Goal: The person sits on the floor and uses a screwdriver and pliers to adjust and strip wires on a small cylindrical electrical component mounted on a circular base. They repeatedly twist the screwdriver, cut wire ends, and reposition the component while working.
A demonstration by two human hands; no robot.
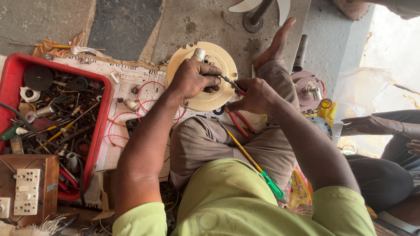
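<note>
Both hands are closed on work over my lap: left hand (pixel 192 78) clamps the near rim of the cream round cover (pixel 205 74), which lies tilted against my knee, face up toward the camera, a small grey cylinder (pixel 198 54) at its far edge. Right hand (pixel 253 95) grips the red-handled pliers (pixel 238 116); long axis runs diagonally, nose pointing up-left onto the cover beside my left fingers, handles trailing down-right. I see the red tray (pixel 101 131) of scrap parts to my left, then a yellow-green screwdriver (pixel 251 159) lying diagonally on my thigh.
</note>
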